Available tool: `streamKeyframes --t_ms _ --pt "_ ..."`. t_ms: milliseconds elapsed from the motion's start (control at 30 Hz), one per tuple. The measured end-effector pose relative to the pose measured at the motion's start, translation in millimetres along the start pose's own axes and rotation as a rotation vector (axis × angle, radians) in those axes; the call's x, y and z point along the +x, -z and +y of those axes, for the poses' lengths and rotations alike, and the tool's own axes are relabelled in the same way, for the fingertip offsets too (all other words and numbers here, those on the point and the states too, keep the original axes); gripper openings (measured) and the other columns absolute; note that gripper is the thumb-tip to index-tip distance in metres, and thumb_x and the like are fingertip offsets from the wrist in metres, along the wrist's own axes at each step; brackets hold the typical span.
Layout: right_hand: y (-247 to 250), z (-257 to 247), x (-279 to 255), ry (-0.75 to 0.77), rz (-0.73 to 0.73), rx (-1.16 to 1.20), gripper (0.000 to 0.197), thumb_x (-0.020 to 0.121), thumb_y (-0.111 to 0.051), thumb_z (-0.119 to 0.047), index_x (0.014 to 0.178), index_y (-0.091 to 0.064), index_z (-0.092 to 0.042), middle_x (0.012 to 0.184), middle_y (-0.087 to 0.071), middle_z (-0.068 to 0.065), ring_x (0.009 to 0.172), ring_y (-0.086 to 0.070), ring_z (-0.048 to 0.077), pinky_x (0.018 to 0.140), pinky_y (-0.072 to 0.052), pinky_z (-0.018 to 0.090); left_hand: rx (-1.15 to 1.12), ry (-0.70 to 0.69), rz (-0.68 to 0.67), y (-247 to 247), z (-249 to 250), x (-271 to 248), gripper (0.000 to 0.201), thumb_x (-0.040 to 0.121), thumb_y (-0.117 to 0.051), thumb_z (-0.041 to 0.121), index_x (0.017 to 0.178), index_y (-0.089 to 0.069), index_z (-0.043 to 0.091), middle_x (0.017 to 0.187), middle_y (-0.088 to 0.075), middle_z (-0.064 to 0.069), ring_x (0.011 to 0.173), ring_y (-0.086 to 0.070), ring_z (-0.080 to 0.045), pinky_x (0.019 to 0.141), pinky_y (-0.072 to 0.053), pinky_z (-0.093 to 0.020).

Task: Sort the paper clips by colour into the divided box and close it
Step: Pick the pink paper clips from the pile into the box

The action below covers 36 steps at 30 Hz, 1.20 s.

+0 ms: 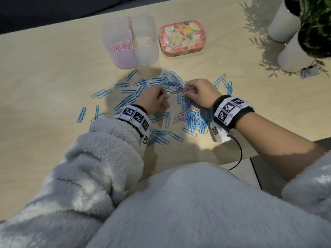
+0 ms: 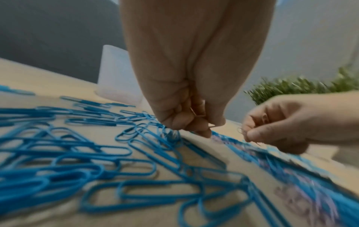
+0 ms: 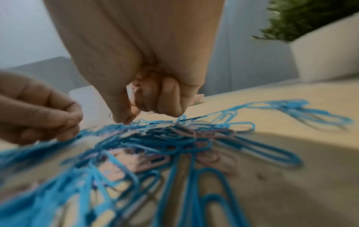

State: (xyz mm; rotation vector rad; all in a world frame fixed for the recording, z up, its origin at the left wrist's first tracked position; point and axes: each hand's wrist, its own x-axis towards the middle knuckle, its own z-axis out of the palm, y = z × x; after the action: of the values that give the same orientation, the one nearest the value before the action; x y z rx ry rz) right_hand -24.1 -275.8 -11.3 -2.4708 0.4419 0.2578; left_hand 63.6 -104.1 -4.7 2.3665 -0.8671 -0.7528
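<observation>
1. Plainly, the bench [image 1: 53,72] carries the divided box [image 1: 130,42], pink clips in its left compartment, lid off.
2. Blue clips [image 1: 195,120] sprawl around both hands.
3. Left hand [image 1: 152,101] and right hand [image 1: 200,92] each pinch pink clips [image 2: 198,113]; better to pluck singly, avoiding tangles.

From above, the backs of my left hand [image 1: 154,99] and right hand [image 1: 199,92] cover my fingertips and whatever they pinch. My wrist views are smeared: the blue paper clips [image 3: 211,198] nearest the lens blur into streaks, and the pink paper clips [image 2: 303,198] are a haze. The plant pots [image 1: 293,52] are cut off by the edge. My sleeve [image 1: 107,151] hides part of the counter [image 1: 44,90].
</observation>
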Motion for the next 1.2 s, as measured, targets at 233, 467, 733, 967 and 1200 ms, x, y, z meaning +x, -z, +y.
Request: streamKeyframes --t_ms 233,467,733,967,1200 --pt "8 15 -6 -0.307 0.107 1.068 0.022 0.096 -0.041 -0.003 0.077 -0.052 -0.008 0.063 -0.049 0.006 0.037 -0.044 0.004 0.034 -0.03 0.015 -0.564 0.167 -0.025 6 7 19 0.018 0.097 -0.04 0.007 0.102 -0.057 0.011 0.067 -0.051 0.002 0.047 -0.051 0.004 0.05 -0.041 -0.01" --pt "20 11 -3 -0.449 -0.046 1.541 0.034 0.093 -0.025 -0.02 0.071 -0.048 -0.011 0.047 -0.051 -0.001 0.04 -0.043 0.013 0.044 -0.034 0.016 -0.391 0.193 -0.052 0 24 32 0.017 0.09 -0.053 0.023 0.077 -0.053 0.012 0.07 -0.052 0.0 0.06 -0.051 -0.012 0.061 -0.039 -0.027" --pt "-4 -5 13 -0.19 0.163 0.548 0.026 0.091 -0.055 -0.023 0.068 -0.051 -0.014 0.061 -0.047 -0.004 0.049 -0.045 0.002 0.05 -0.035 0.015 0.168 -0.005 0.01 -9 19 29 0.019 0.087 -0.058 0.023 0.099 -0.059 0.009 0.101 -0.062 -0.011 0.095 -0.057 -0.026 0.073 -0.037 -0.029" --pt "-9 -2 17 -0.15 0.073 0.093 0.011 0.082 -0.061 -0.021 0.087 -0.062 -0.011 0.077 -0.06 0.001 0.08 -0.054 0.023 0.072 -0.041 0.03 0.099 0.002 0.003 -3 7 22 0.003 0.089 -0.054 0.014 0.087 -0.052 0.012 0.096 -0.059 -0.013 0.093 -0.054 -0.027 0.077 -0.041 -0.032" --pt "14 16 10 -0.25 0.244 0.252 0.016 0.083 -0.055 -0.013 0.094 -0.065 -0.006 0.089 -0.069 0.011 0.081 -0.06 0.022 0.077 -0.047 0.027 -0.309 0.128 -0.04 9 -2 20 0.005 0.091 -0.056 0.016 0.093 -0.058 0.012 0.079 -0.056 -0.001 0.072 -0.052 -0.012 0.067 -0.043 -0.019"
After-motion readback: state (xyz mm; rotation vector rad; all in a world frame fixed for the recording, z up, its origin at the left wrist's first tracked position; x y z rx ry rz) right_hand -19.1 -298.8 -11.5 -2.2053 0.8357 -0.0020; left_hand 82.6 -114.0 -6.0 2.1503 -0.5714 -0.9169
